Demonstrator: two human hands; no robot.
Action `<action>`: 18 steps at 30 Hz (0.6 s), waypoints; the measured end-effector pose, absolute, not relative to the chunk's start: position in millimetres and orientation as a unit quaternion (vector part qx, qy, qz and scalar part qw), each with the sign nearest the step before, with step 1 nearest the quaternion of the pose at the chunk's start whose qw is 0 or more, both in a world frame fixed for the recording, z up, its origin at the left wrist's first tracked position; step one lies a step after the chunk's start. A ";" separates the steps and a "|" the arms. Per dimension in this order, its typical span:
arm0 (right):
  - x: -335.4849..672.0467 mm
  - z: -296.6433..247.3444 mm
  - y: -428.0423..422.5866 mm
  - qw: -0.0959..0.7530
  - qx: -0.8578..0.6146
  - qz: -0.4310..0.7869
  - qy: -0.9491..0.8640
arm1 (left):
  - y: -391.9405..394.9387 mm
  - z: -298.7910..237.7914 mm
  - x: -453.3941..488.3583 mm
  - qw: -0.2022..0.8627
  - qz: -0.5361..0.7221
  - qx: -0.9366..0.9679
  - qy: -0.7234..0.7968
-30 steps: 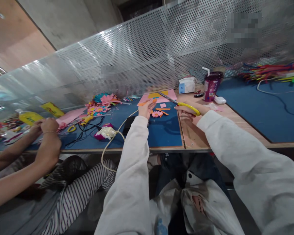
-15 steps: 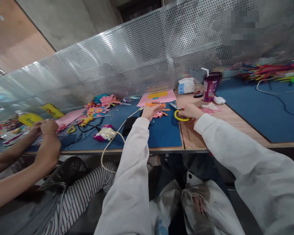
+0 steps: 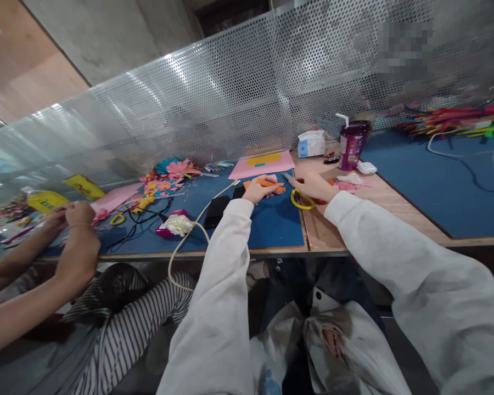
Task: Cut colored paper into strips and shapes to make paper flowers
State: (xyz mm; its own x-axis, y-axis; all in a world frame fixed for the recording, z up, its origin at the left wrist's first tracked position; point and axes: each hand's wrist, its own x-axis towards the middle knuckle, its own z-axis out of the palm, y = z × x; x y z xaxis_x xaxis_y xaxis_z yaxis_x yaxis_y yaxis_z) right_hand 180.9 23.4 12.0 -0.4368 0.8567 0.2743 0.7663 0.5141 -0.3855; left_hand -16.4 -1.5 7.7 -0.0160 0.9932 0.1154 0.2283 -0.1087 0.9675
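Observation:
My left hand is closed on pieces of cut orange paper, just above the blue mat. My right hand, also closed, grips a pair of scissors with a yellow handle. The handle loop hangs below the fingers, and the blades point left toward the orange paper with a small gap between. Whether the blades are apart is too small to tell. Behind my left hand lies a pink sheet with a smaller yellow sheet on top.
Near my right hand are pink scraps, a purple cup, a tissue pack and a white case. A black phone and a cable lie left. A co-worker's hands are farther left. Perforated metal panels stand behind.
My left hand has turned and shifted slightly right, bringing the orange paper lower and closer to the mat. My right hand has moved slightly left over the scissors, whose handle sits a little lower.

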 end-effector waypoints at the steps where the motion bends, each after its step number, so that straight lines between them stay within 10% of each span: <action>1: 178.7 12.3 23.2 0.250 -0.459 0.146 -0.840 | -0.8 7.0 -17.2 0.397 0.475 0.580 0.529; 11: 167.5 6.6 11.5 0.264 -0.436 0.395 -0.764 | -5.6 9.1 -12.9 0.390 0.486 0.603 0.498; 18: 174.5 8.1 27.9 0.307 -0.460 0.347 -0.758 | 3.6 8.0 -23.3 0.355 0.461 0.603 0.547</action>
State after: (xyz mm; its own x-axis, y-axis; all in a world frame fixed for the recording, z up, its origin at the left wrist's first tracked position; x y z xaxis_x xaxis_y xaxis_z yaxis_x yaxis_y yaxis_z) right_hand 174.5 27.9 8.1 -0.3886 0.9098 0.1459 0.4848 0.3366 -0.8073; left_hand -23.3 3.6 8.0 -0.0218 0.9856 0.1675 0.3322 -0.1509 0.9311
